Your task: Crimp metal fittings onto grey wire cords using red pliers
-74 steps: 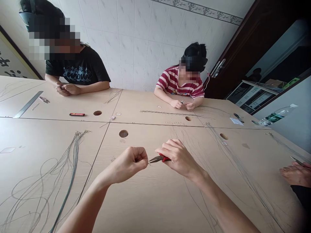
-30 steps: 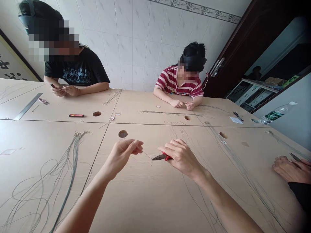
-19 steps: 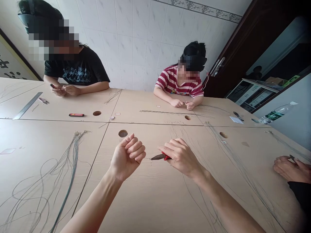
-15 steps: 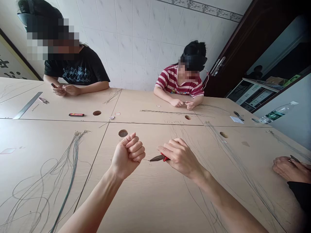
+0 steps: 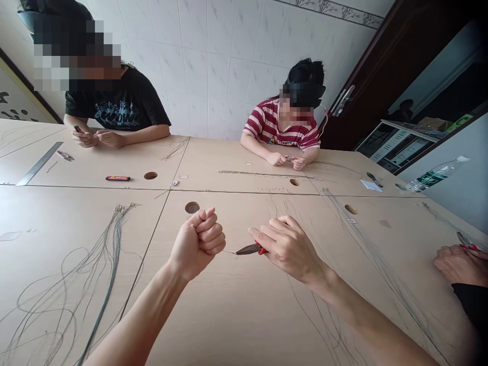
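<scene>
My left hand (image 5: pixel 199 241) is curled into a fist above the light wooden table (image 5: pixel 236 305), pinching a thin wire (image 5: pixel 230 252) whose end sticks out to the right. My right hand (image 5: pixel 286 247) grips small red-handled pliers (image 5: pixel 249 249), jaws pointing left and meeting the tip of that wire. Both hands hover near the table's middle, a little in front of a round cable hole (image 5: pixel 191 207).
A bundle of long thin cords (image 5: pixel 102 264) lies at the left, more strands (image 5: pixel 366 254) at the right. Two people sit across the table; another person's hand (image 5: pixel 455 264) rests at the right edge. A steel ruler (image 5: pixel 38 163), a red-black bar (image 5: pixel 118 178) and a water bottle (image 5: pixel 434 179) lie farther off.
My left hand went from a closed fist to an open-fingered pinch pulling the wire leftward, then closed into a fist again beside the pliers. My right hand with the pliers barely moved.
</scene>
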Motion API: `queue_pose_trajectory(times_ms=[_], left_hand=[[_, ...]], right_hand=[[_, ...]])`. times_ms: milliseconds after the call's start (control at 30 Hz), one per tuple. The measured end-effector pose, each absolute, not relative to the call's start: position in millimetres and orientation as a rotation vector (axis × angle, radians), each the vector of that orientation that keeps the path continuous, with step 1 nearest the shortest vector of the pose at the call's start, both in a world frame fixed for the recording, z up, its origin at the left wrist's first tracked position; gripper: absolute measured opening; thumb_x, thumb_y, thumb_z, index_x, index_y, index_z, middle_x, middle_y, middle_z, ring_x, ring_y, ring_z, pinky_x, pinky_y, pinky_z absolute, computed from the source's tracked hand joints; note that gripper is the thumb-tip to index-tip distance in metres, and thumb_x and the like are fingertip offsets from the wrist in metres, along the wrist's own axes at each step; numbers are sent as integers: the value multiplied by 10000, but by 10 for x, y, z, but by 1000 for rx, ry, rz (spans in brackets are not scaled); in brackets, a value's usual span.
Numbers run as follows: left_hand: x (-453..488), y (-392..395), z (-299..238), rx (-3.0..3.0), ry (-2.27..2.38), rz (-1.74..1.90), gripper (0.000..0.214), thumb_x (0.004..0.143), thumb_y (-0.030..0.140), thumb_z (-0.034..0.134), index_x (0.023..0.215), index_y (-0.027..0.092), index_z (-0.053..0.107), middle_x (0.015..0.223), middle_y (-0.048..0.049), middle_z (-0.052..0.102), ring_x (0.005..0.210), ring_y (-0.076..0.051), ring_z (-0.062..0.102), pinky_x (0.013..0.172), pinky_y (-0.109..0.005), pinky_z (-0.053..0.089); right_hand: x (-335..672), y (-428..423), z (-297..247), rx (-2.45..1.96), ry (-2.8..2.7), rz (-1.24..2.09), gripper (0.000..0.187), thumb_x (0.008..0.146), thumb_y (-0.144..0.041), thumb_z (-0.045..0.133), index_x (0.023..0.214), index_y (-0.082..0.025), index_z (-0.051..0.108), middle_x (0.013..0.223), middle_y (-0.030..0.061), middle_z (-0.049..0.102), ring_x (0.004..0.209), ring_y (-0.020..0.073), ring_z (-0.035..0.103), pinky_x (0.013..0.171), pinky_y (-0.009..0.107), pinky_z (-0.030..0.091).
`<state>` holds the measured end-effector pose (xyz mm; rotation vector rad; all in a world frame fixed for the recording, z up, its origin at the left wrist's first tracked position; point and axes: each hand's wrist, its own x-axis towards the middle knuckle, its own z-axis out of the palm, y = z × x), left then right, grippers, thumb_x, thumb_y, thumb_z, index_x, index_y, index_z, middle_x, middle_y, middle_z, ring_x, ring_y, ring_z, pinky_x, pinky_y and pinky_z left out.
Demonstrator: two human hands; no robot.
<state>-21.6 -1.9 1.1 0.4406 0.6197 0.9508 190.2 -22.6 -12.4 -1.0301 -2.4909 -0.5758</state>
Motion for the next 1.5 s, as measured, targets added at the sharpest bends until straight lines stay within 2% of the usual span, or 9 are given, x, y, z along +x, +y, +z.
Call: queue_pose_trajectory(times_ms=[467, 1100, 1233, 1300, 1400, 1500], left_hand=[[-234, -5, -10, 367, 588, 951, 476, 890, 223, 414, 498, 214, 145, 462, 81, 55, 427, -79, 33, 379, -236, 105], [-250, 13, -9, 387, 651, 959, 466, 900, 209, 387, 497, 217, 152, 464, 80, 65, 426, -78, 38, 381, -236, 96], [-600, 131, -25, 414, 622, 1208, 427, 889, 120, 323, 512, 216, 148, 473, 79, 41, 415, -84, 4, 364, -249, 46], [-801, 189, -14, 425, 591, 1359, 426, 896, 138, 309, 522, 208, 116, 476, 71, 37, 417, -92, 11, 366, -257, 60], [-926, 234, 11, 429, 595, 1375, 426, 901, 129, 316, 536, 211, 111, 483, 66, 55, 420, -96, 34, 368, -261, 77], [-838, 244, 15, 375, 510, 1354, 432, 912, 143, 307, 536, 212, 107, 476, 65, 53, 417, -96, 32, 365, -262, 81]], right_hand=[[1917, -216, -165, -974, -2446, -642, 262, 806, 22, 497, 906, -162, 654, 574, -38, 512, 588, 120, 351, 632, 293, 242], [1920, -226, -169, -976, -2457, -627, 256, 797, 1, 503, 932, -150, 660, 588, -26, 538, 590, 130, 376, 621, 298, 243], [2214, -194, -184, -1046, -2443, -586, 318, 789, 22, 464, 976, -150, 653, 655, -3, 598, 659, 151, 447, 654, 302, 272], [2404, -149, -241, -1210, -2377, -575, 299, 783, 16, 477, 947, -157, 656, 644, 1, 597, 669, 160, 460, 639, 301, 265], [2509, -70, -384, -1343, -2329, -406, 295, 789, -5, 494, 961, -178, 661, 694, 12, 623, 696, 171, 485, 639, 302, 275], [2306, -43, -508, -1380, -2165, 62, 241, 834, -83, 509, 988, -192, 659, 776, 29, 633, 753, 176, 514, 688, 300, 342]])
